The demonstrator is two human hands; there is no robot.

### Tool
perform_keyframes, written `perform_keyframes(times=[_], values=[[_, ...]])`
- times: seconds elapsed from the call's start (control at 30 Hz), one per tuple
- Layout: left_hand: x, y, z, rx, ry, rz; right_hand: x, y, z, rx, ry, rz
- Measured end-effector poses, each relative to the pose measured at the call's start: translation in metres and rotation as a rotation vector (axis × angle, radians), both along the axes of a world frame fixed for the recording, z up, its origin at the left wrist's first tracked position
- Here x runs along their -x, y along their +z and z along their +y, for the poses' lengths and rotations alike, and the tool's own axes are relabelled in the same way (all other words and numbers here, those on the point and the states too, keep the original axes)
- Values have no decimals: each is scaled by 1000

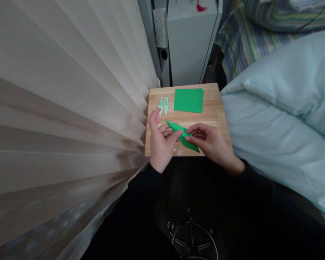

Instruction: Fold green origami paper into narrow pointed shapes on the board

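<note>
A folded piece of green origami paper (190, 144), long and pointed at both ends, is held between my two hands above the front of a small wooden table (213, 108). My left hand (162, 142) pinches its middle with the thumb on top; the index finger sticks up, away from the paper. On the other side, my right hand (208, 141) grips the paper's right edge between thumb and fingertips. Behind the hands lies a stack of green paper sheets (189, 100). Pale green folded paper pieces (164, 102) and a pink paper piece (157, 118), partly covered by my left hand, sit at the left.
A pleated curtain (97, 90) hangs along the table's left side. To the right is a bed with a pale blue quilt (273, 119). A white cabinet (191, 47) stands behind the table, and a wheeled stool base (192, 238) shows below.
</note>
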State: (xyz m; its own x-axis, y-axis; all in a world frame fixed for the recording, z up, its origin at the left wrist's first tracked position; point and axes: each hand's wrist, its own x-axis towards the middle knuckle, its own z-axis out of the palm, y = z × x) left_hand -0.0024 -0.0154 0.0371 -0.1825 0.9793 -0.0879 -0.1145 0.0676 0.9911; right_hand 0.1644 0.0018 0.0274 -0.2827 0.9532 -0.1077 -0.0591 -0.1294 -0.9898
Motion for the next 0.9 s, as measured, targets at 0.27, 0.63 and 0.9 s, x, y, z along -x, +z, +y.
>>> perform_keyframes(times=[0.27,0.63,0.9], values=[[9,-7,6,-77,-218,207,-14,4,8,-83,59,-87],[9,1,5,50,-241,78,-12,1,7,-101,27,-137],[14,2,6,120,-224,70,-16,4,9,-26,59,-99]])
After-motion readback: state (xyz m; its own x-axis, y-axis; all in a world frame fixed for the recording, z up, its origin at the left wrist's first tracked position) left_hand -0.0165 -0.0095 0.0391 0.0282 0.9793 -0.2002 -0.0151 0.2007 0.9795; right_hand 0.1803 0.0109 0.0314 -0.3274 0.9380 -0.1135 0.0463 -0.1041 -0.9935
